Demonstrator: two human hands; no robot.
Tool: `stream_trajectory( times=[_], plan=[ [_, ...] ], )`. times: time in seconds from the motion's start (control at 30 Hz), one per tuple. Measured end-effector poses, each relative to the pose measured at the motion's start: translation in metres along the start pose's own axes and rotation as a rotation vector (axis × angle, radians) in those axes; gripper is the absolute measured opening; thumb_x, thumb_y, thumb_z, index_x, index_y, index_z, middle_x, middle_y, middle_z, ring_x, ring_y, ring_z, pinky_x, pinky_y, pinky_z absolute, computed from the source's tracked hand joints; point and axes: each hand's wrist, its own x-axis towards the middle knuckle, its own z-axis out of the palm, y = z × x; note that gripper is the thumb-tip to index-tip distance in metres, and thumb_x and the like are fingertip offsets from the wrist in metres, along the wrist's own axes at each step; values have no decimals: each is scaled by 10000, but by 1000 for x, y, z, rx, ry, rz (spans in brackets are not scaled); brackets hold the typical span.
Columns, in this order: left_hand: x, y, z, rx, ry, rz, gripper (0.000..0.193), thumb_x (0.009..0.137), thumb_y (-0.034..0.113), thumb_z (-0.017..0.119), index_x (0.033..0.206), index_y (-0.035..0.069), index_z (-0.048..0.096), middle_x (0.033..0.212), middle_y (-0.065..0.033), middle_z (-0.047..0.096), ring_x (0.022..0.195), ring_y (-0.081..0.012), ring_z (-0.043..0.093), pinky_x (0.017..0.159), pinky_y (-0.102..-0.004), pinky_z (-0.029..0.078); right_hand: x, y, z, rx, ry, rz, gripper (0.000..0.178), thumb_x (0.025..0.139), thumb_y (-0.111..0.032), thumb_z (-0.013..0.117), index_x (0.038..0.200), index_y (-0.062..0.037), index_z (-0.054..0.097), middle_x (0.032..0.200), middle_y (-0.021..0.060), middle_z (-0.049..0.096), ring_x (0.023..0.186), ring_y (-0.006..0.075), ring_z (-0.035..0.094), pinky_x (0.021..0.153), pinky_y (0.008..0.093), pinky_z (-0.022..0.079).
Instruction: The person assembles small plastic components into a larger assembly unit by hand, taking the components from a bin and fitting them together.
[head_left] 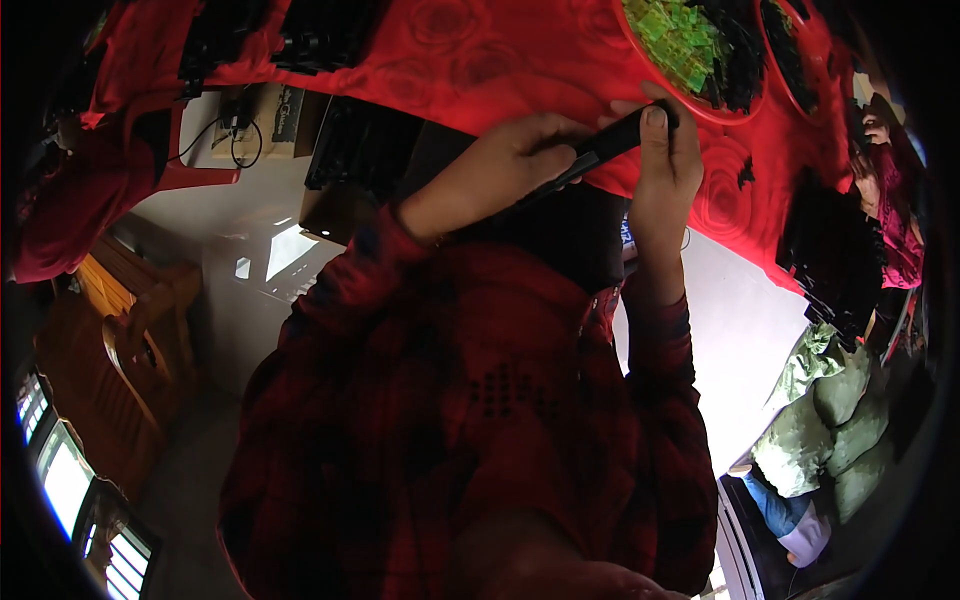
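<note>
Both my hands hold a long, narrow black piece, tilted up to the right above the near edge of the red table. My left hand grips its lower end, thumb along the side. My right hand closes on its upper end, thumb pressed on top. Its exact kind cannot be made out. Just beyond my right hand is a red-rimmed round container with bright green flat pieces and dark pieces in it.
A rose-patterned red cloth covers the table. Dark stacks stand at its far left; a box of black pieces sits below. Another red container and a black heap are at right. Other people sit at both sides.
</note>
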Motion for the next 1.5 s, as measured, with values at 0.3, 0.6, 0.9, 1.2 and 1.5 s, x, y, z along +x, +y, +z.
stream_trajectory(
  times=[0.3, 0.6, 0.9, 1.2, 1.5],
  plan=[
    [-3, -6, 11, 314, 196, 133, 292, 949, 49, 596, 1234, -14, 593, 900, -15, 638, 839, -77, 596, 769, -225, 492, -6, -6, 8, -137, -3, -170, 313, 1041, -157, 440, 1268, 52, 487, 1016, 142, 661, 878, 185, 658, 824, 299, 526],
    [-4, -14, 8, 89, 145, 146, 204, 965, 88, 599, 1132, -28, 596, 989, -42, 651, 885, -108, 619, 809, -250, 511, -11, 0, 8, -444, 37, -490, 288, 949, -128, 566, 1208, -8, 531, 883, 43, 716, 862, 151, 613, 954, 373, 283],
    [-2, -18, 10, -27, 202, 197, 150, 940, 85, 641, 1052, -14, 635, 926, -26, 657, 836, -90, 616, 773, -230, 506, -11, -4, 7, -589, 47, -590, 269, 956, -118, 540, 1203, -17, 511, 945, 38, 711, 888, 162, 644, 990, 416, 272],
    [17, -18, -5, -88, 142, 113, 227, 927, 180, 677, 1060, 7, 614, 835, -15, 634, 727, -82, 579, 668, -223, 488, -2, 11, 6, -614, 70, -353, 248, 975, -174, 558, 1166, -17, 559, 903, 51, 716, 884, 203, 622, 994, 388, 294],
    [15, -14, -22, 141, -3, 59, 238, 955, 102, 604, 1168, -2, 592, 919, -21, 647, 818, -75, 615, 749, -216, 501, -4, 21, 3, -436, 66, -191, 271, 1001, -199, 531, 1193, -8, 556, 916, 60, 719, 988, 209, 525, 963, 346, 315]
  ],
)
